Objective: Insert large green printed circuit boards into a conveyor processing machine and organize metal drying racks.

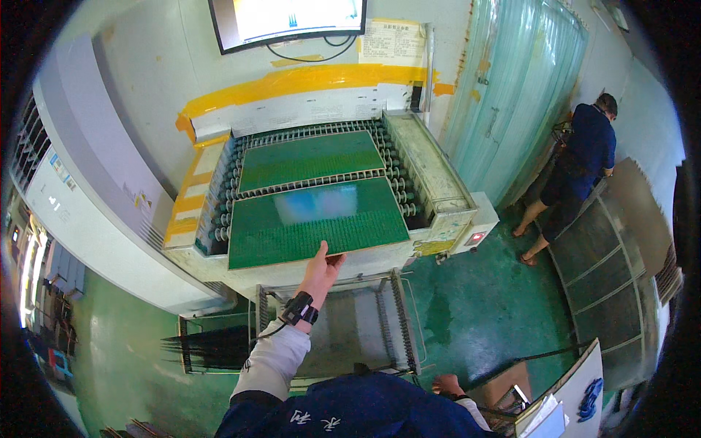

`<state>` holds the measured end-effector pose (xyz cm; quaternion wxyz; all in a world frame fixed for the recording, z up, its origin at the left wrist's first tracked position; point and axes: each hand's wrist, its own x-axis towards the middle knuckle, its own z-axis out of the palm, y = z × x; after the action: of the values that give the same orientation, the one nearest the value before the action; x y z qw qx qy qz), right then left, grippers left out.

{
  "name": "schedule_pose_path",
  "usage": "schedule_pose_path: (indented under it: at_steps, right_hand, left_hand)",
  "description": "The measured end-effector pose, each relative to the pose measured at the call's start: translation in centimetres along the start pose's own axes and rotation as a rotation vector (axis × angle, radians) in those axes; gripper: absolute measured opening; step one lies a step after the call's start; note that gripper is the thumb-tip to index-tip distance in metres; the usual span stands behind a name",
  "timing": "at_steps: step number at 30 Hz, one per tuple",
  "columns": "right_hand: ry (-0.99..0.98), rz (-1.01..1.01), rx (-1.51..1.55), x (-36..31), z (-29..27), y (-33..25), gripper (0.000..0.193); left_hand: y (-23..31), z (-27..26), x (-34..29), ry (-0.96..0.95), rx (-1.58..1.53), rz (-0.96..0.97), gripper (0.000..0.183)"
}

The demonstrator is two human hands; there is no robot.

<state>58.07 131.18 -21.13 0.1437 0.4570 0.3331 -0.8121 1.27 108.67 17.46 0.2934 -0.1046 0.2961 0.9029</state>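
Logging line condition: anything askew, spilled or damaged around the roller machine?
Dark patches on the green floor, right of the roller machine: possibly wet, but I can't confirm a spill. The front green panel overlaps the machine's front rim, though the left hand holds its near edge, so that seems explained.

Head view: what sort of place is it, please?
Probably a circuit-board workshop: a roller conveyor carries two green panels, a rack stands in front, and a screen hangs above.

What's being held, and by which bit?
The left hand holds the nearer green board by its near edge, thumb on top. Whether the right hand holds anything cannot be told.
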Motion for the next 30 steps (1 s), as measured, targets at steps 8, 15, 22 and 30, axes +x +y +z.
schedule_pose_path:
  at_steps: [8,15,22,30]
  right_hand:
    - [-0.112,0.041,0.169,-7.5,3.0,-3.1,0.024]
    - [0.035,0.043,0.031,-7.7,3.8,-4.1,0.022]
    - [0.206,0.126,0.092,-10.6,5.7,-6.0,0.019]
    - [0.042,0.168,-0.326,-13.0,15.5,-12.5,0.029]
  left_hand:
    - [0.3,-0.2,0.9,-0.041,0.012,-0.092,0.031]
    - [1.7,-0.9,0.9,0.013,0.226,-0.249,0.043]
    - [1.7,-4.6,-4.1,0.015,0.421,-0.295,0.033]
    - [-2.7,-20.0,-17.1,0.26,0.778,-0.47,0.022]
